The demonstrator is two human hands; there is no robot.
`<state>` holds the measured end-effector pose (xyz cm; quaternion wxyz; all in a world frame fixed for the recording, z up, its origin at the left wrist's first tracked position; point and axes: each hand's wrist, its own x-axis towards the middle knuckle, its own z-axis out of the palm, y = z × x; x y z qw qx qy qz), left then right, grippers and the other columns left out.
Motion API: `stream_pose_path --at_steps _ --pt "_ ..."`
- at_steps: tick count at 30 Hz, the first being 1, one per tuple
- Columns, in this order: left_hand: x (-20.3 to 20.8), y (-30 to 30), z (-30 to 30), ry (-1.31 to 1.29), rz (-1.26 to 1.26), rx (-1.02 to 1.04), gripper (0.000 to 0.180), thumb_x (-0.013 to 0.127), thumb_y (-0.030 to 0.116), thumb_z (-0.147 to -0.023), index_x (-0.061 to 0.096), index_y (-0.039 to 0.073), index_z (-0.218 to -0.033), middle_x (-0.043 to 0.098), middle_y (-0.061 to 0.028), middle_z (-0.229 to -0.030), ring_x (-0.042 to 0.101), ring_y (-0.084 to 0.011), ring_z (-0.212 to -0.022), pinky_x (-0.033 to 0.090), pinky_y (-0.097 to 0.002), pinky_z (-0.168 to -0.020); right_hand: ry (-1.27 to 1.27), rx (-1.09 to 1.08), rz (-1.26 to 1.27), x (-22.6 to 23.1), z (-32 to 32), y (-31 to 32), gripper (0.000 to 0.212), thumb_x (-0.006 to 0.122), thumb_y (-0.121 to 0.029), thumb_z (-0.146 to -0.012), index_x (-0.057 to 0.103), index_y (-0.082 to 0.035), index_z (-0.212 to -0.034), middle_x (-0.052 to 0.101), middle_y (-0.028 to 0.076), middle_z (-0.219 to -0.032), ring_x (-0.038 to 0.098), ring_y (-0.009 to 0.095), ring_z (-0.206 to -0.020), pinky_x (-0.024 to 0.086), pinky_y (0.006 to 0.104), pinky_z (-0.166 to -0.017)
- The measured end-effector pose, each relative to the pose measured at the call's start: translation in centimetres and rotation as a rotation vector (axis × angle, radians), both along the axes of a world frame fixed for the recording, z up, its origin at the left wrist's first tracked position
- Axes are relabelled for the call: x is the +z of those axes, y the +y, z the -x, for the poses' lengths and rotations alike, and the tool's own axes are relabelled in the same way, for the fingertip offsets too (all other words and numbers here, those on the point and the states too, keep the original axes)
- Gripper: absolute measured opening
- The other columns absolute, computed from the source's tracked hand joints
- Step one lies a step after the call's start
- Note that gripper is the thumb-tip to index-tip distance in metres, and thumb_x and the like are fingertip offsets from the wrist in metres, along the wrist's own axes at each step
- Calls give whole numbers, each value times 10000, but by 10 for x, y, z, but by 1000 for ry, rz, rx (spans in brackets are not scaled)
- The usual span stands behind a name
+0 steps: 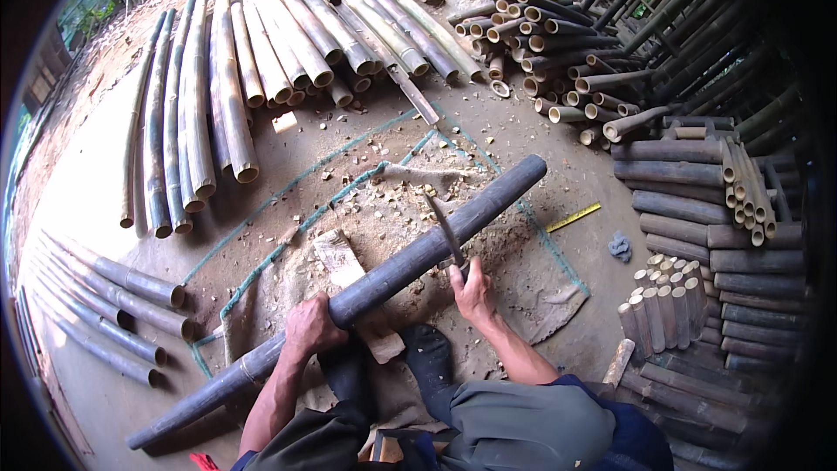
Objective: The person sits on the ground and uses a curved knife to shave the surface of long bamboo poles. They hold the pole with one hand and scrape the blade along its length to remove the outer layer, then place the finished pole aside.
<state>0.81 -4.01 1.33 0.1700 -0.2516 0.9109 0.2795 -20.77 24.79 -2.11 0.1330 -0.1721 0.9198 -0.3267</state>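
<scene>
A long dark bamboo pole (pixel 427 244) lies slanted before me, from the lower left up to the right. My left hand (pixel 314 327) is wrapped round it near its middle. My right hand (pixel 475 290) is closed round the handle of a narrow-bladed hand tool (pixel 445 225); whether it is a knife or a saw I cannot tell. Its blade crosses the pole toward the upper end, and I cannot make out whether it has cut in. Under the pole is a pale wooden block (pixel 338 259), on a sack mat (pixel 261 275) with turquoise edging and scattered chips.
Long bamboo poles (pixel 235 113) lie in rows at the far left, with shorter-looking dark ones (pixel 144 283) nearer. Cut bamboo tubes (pixel 558 44) are piled at the back right. Stacked lengths (pixel 671 174) and a bundle of short pieces (pixel 667 310) stand right. A yellow ruler (pixel 574 217) lies beside the mat.
</scene>
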Motion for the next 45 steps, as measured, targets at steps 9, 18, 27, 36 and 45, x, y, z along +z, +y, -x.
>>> stream_pose_path --at_steps 9,18,27,36,45 --pt "4 -23 12 -116 -359 -32 572 914 350 -590 776 -19 -1005 779 -224 -922 768 -359 -897 596 -458 -833 132 -179 149 -20 -5 -2 470 607 -467 -1067 524 -5 -1067 668 284 -853 699 513 -806 516 601 -684" --pt "-30 -51 14 -219 -625 -83 602 980 342 -587 775 -26 -1016 779 -127 -886 749 -231 -843 590 -380 -764 52 -18 100 -17 -8 4 491 585 -478 -1082 548 9 -1135 673 284 -890 675 504 -771 510 548 -656" --pt "-54 -71 8 -273 -780 -60 695 983 317 -599 740 -24 -1154 777 -140 -1024 736 -259 -974 574 -390 -873 45 215 -40 21 -12 -11 495 604 -486 -1067 536 -2 -1150 700 294 -868 725 493 -773 535 585 -644" --pt "25 -78 -152 32 44 90 1075 1020 436 -458 555 118 -1373 625 -157 -1228 577 -397 -1213 487 -501 -1025 -344 -90 300 17 -2 11 454 809 -420 -947 572 -38 -1011 624 55 -884 632 153 -650 531 365 -537" --pt "13 -124 -282 -229 359 174 700 904 258 -513 627 55 -1122 640 -161 -1041 606 -393 -1042 496 -488 -937 -973 40 846 6 -50 -39 251 859 -193 -866 663 -125 -1006 598 -52 -911 559 63 -843 450 264 -766"
